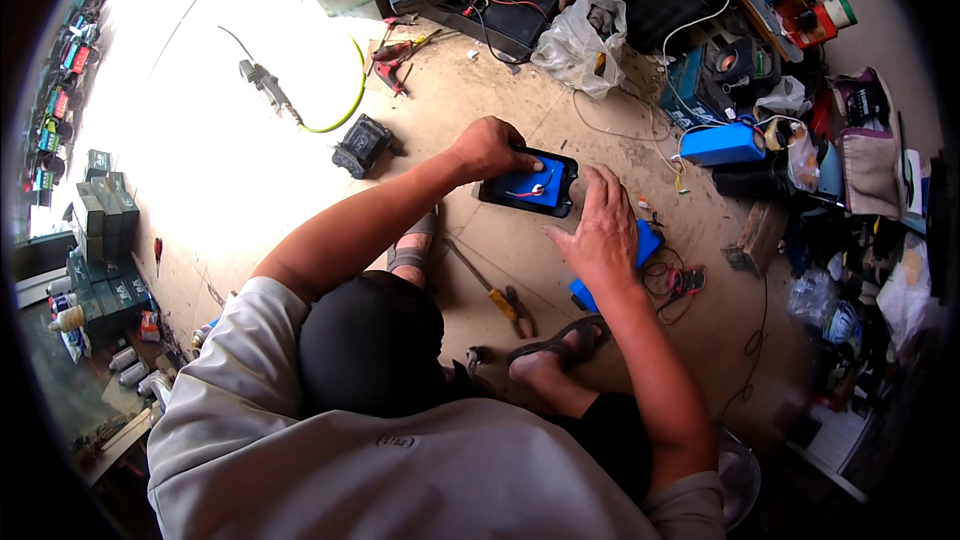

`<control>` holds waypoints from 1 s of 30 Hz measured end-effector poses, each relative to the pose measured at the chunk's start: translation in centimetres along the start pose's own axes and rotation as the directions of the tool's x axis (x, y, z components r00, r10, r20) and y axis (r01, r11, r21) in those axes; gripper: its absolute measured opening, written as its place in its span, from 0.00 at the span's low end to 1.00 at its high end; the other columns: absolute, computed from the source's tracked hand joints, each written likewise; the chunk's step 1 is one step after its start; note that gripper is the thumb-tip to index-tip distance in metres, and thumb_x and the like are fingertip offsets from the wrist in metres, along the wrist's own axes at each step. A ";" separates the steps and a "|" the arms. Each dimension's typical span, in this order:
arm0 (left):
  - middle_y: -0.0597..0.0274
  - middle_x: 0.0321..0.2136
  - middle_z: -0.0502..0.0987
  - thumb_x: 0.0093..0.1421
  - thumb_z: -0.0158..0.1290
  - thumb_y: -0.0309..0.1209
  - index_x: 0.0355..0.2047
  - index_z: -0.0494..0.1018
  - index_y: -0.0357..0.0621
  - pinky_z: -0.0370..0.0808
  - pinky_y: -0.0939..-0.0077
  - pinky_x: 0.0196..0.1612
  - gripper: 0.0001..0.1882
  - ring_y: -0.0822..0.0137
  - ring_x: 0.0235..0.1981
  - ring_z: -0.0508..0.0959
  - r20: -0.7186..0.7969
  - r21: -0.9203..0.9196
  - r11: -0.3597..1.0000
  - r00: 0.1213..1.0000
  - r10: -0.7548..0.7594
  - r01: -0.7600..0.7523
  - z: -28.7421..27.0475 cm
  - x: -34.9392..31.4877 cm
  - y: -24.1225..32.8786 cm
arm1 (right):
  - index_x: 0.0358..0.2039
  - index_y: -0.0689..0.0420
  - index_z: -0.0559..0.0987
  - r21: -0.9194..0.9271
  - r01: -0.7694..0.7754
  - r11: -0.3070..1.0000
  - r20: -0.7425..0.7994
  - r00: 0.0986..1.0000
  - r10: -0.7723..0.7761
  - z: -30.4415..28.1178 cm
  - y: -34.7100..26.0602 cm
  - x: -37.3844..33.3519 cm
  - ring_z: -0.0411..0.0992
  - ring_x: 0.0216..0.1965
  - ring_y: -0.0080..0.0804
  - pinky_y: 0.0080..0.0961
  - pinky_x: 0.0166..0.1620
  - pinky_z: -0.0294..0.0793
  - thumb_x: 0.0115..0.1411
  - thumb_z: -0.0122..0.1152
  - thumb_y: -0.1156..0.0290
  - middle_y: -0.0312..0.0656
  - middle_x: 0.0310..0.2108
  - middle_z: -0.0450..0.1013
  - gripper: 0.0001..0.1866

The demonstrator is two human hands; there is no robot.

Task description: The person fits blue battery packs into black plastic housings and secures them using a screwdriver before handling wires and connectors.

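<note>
A black rectangular case (486,193) is held out in front of me, its open side up. Inside it sits a blue shrink-wrapped battery pack (520,185) with a short red wire on top. My left hand (488,148) grips the far left part of the case, the thumb reaching over onto the pack. To the right of the case, my right hand (600,225) is open with its fingers stretched out and thumb apart. Its fingertips are close to the case's right edge; whether they touch, I cannot tell. Another blue piece (649,242) lies partly hidden behind my right forearm.
On the floor lie a long screwdriver (488,287), pliers (519,311), a red multimeter (687,281) and a black box-shaped part (363,146). Farther off are red-handled tools (390,68), a cable (345,118) and a plastic bag (585,45). Clutter with a blue pack (722,144) lines the right.
</note>
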State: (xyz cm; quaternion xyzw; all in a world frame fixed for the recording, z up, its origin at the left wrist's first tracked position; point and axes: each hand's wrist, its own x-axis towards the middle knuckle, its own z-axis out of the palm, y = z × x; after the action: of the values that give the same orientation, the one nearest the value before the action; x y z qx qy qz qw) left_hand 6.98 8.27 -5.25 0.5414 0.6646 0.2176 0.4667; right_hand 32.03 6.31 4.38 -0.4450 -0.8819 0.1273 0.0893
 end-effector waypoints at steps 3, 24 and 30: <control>0.44 0.44 0.88 0.52 0.75 0.56 0.48 0.86 0.34 0.83 0.62 0.53 0.37 0.52 0.45 0.88 0.017 -0.009 1.000 1.000 0.020 -0.020 -0.1 0.0 0.2 | 0.71 0.59 0.63 0.060 0.065 0.996 0.051 0.996 -0.069 1.4 0.8 0.7 0.62 0.73 0.54 0.44 0.72 0.64 0.45 0.88 0.66 0.52 0.73 0.60 0.56; 0.42 0.41 0.88 0.52 0.74 0.56 0.47 0.86 0.33 0.83 0.61 0.52 0.36 0.50 0.44 0.88 -0.007 0.004 1.000 1.000 0.026 -0.026 0.2 0.1 0.2 | 0.44 0.55 0.88 0.046 0.202 0.978 0.020 0.979 -0.203 4.2 -2.2 -0.2 0.78 0.46 0.41 0.42 0.52 0.71 0.54 0.73 0.72 0.39 0.40 0.82 0.15; 0.42 0.42 0.88 0.53 0.74 0.54 0.48 0.86 0.34 0.83 0.61 0.53 0.35 0.50 0.44 0.88 0.008 -0.034 0.999 0.999 0.034 -0.034 0.0 -0.1 0.1 | 0.56 0.56 0.79 0.067 0.016 0.998 -0.036 0.999 -0.014 3.2 -1.9 -0.3 0.73 0.57 0.47 0.47 0.61 0.69 0.49 0.82 0.69 0.45 0.53 0.76 0.33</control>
State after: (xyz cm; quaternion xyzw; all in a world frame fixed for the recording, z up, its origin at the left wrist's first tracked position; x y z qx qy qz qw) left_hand 7.06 8.19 -5.13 0.5455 0.6496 0.2345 0.4748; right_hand 29.85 4.53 1.87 -0.4374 -0.8787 0.1482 0.1209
